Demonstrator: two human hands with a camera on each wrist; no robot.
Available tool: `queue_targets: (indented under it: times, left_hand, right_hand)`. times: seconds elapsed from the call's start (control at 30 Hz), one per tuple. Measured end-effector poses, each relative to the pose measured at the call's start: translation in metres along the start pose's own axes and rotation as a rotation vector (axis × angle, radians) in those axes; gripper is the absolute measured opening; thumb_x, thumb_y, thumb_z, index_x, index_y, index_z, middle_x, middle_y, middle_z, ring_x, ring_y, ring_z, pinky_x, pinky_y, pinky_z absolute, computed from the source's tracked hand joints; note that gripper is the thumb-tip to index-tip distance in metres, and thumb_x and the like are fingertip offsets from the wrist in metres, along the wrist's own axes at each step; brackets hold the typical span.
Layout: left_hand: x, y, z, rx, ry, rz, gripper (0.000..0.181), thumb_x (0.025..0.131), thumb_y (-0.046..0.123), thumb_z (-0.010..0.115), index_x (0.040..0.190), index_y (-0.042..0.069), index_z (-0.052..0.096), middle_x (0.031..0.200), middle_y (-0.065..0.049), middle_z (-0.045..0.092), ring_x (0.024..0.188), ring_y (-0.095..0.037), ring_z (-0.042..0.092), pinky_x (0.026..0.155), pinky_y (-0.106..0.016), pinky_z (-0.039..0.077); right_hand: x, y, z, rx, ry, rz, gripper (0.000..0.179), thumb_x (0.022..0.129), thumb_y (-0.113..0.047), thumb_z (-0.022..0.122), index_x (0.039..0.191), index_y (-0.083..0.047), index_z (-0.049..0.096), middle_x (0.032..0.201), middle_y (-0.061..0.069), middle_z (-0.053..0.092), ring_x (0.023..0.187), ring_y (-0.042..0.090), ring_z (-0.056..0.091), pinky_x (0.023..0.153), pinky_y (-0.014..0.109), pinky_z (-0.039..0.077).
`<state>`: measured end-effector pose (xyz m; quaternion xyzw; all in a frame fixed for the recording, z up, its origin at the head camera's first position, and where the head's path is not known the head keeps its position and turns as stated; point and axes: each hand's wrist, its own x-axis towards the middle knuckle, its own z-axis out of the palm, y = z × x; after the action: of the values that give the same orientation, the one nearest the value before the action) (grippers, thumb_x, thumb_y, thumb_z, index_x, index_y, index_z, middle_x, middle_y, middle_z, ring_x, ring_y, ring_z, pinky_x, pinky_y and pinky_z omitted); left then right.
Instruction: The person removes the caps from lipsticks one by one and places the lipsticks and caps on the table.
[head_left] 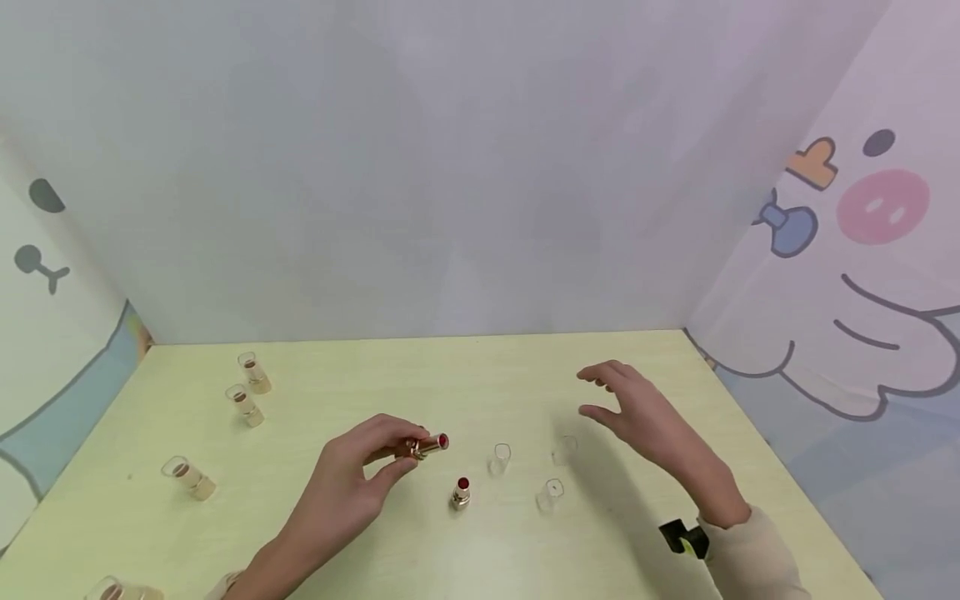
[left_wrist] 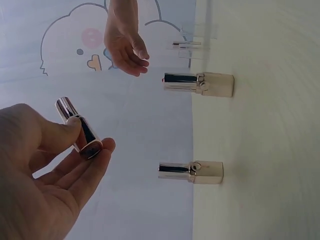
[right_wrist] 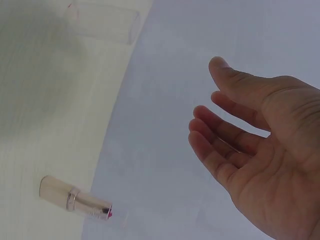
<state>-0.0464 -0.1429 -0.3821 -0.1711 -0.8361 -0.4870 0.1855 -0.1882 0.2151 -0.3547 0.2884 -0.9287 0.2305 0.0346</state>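
Observation:
My left hand [head_left: 352, 479] pinches a shiny gold lipstick [head_left: 431, 446] between thumb and fingers, tilted above the table. In the left wrist view, the same hand [left_wrist: 50, 165] grips this lipstick [left_wrist: 85, 130] by its ends. An uncapped lipstick [head_left: 461, 496] with a red tip stands upright on the table; the left wrist view shows two standing lipsticks, the nearer one [left_wrist: 192, 172] and another [left_wrist: 215, 85]. My right hand [head_left: 641, 412] hovers over the table at right, fingers loosely curved, holding nothing. Near it are clear caps [head_left: 501, 458], [head_left: 551, 495] and a fainter cap [head_left: 566, 450].
Several lipsticks with clear caps stand along the table's left side, among them one at the back [head_left: 257, 379] and one farther forward [head_left: 197, 482]. A pale wall [head_left: 420, 167] closes the back of the table [head_left: 360, 375]. Cartoon-printed curtains [head_left: 862, 292] flank it.

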Motion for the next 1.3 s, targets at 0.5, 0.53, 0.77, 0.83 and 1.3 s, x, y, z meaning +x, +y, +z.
queue_targets:
  times: [0.5, 0.53, 0.77, 0.83, 1.3]
  left_hand:
    - [-0.034, -0.023, -0.002, 0.111, -0.005, -0.227, 0.049, 0.085, -0.003, 0.082, 0.111, 0.037, 0.071, 0.106, 0.026, 0.073, 0.098, 0.003, 0.072, 0.089, -0.024, 0.061]
    - [-0.035, -0.025, -0.001, 0.116, -0.006, -0.237, 0.048, 0.085, -0.003, 0.082, 0.111, 0.037, 0.071, 0.105, 0.027, 0.073, 0.097, 0.003, 0.071, 0.089, -0.026, 0.061]
    - [-0.045, -0.037, 0.005, 0.159, -0.041, -0.259, 0.045, 0.083, 0.002, 0.085, 0.105, 0.039, 0.071, 0.097, 0.026, 0.075, 0.092, 0.005, 0.07, 0.088, -0.027, 0.06]
    - [-0.045, -0.039, 0.006, 0.139, -0.059, -0.254, 0.043, 0.083, 0.002, 0.085, 0.105, 0.036, 0.071, 0.097, 0.023, 0.076, 0.092, 0.004, 0.071, 0.087, -0.027, 0.06]
    - [-0.041, -0.048, 0.01, 0.044, -0.164, -0.364, 0.028, 0.086, 0.001, 0.083, 0.101, 0.018, 0.067, 0.102, 0.007, 0.078, 0.094, -0.006, 0.076, 0.085, -0.02, 0.062]
  right_hand:
    - [-0.011, 0.045, 0.0, -0.11, 0.058, 0.058, 0.04, 0.092, -0.005, 0.078, 0.129, -0.004, 0.064, 0.132, 0.019, 0.063, 0.12, 0.042, 0.055, 0.093, 0.056, 0.056]
    - [-0.012, 0.048, 0.001, -0.113, 0.055, 0.059, 0.04, 0.092, -0.003, 0.077, 0.129, -0.003, 0.064, 0.132, 0.02, 0.062, 0.119, 0.042, 0.055, 0.09, 0.055, 0.057]
    - [-0.015, 0.062, 0.006, -0.12, 0.037, 0.079, 0.038, 0.094, 0.006, 0.07, 0.13, 0.001, 0.062, 0.131, 0.026, 0.059, 0.106, 0.042, 0.061, 0.082, 0.05, 0.058]
    - [-0.016, 0.065, 0.008, -0.121, 0.037, 0.086, 0.037, 0.094, 0.007, 0.07, 0.129, 0.001, 0.062, 0.13, 0.026, 0.06, 0.104, 0.041, 0.062, 0.082, 0.05, 0.058]
    - [-0.02, 0.074, 0.018, -0.069, 0.002, 0.143, 0.033, 0.095, 0.013, 0.06, 0.126, 0.005, 0.064, 0.126, 0.023, 0.062, 0.101, 0.038, 0.07, 0.08, 0.048, 0.06]
